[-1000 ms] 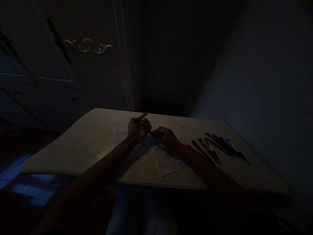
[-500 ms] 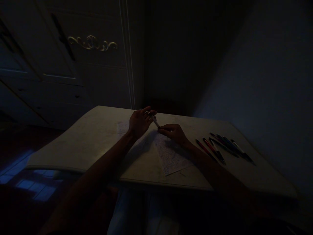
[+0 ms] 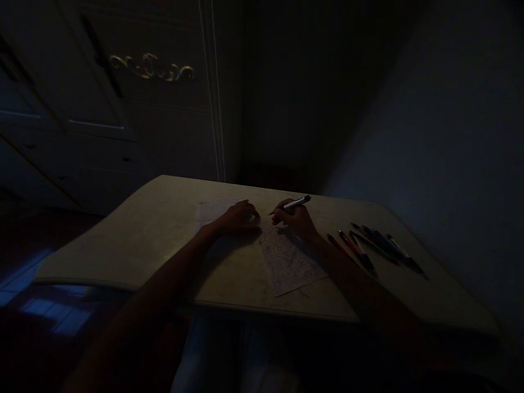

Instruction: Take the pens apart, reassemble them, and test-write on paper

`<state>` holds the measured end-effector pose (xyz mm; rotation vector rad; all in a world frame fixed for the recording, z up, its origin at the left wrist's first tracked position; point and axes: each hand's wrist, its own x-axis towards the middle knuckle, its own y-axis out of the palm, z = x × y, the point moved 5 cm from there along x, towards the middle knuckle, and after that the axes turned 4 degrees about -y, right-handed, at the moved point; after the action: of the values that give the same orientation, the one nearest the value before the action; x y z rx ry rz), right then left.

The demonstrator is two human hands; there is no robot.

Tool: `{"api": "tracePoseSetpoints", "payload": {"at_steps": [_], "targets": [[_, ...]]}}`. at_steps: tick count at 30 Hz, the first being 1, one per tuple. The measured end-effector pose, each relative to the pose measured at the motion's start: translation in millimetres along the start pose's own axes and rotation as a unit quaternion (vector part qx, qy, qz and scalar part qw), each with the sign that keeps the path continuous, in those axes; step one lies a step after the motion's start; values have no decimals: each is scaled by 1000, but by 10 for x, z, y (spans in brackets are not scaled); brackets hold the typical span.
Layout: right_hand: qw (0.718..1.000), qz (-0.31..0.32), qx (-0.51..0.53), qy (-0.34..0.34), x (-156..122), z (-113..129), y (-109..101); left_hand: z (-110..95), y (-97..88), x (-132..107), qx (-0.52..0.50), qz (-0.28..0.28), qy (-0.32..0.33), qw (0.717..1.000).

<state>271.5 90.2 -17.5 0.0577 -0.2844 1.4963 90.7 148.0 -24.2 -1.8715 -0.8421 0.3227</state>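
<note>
My right hand (image 3: pixel 298 221) is closed around a pen (image 3: pixel 297 203) with a pale barrel and dark ends. Its tip points down and left, close to the top of a scribbled sheet of paper (image 3: pixel 292 267); whether it touches the paper I cannot tell. Just left of it, my left hand (image 3: pixel 239 218) lies low with its fingers stretched out and apart, holding nothing. Part of a second marked paper (image 3: pixel 208 210) shows behind and beside the left hand. Both hands are over the light table (image 3: pixel 135 234), and the scene is very dim.
Several pens (image 3: pixel 380 243), some red, some dark, lie in a loose row on the table's right side. A cabinet (image 3: pixel 164 131) with a gilded ornament stands behind on the left. A pale wall (image 3: pixel 450 136) borders the table on the right.
The pen was between both hands above the table; now only my right hand holds it, in a writing grip. My left hand has turned over and come down beside the paper.
</note>
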Motion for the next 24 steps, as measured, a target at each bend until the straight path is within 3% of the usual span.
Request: {"api": "tracePoseSetpoints", "payload": {"at_steps": [5, 14, 24], "targets": [[994, 76, 54, 62, -4, -128, 52, -21, 28, 1, 19, -10, -4, 1000], [980, 93, 80, 158, -42, -308, -129, 90, 84, 12, -5, -39, -19, 999], [997, 58, -8, 50, -72, -90, -88, -115, 185, -65, 27, -10, -36, 999]]}}
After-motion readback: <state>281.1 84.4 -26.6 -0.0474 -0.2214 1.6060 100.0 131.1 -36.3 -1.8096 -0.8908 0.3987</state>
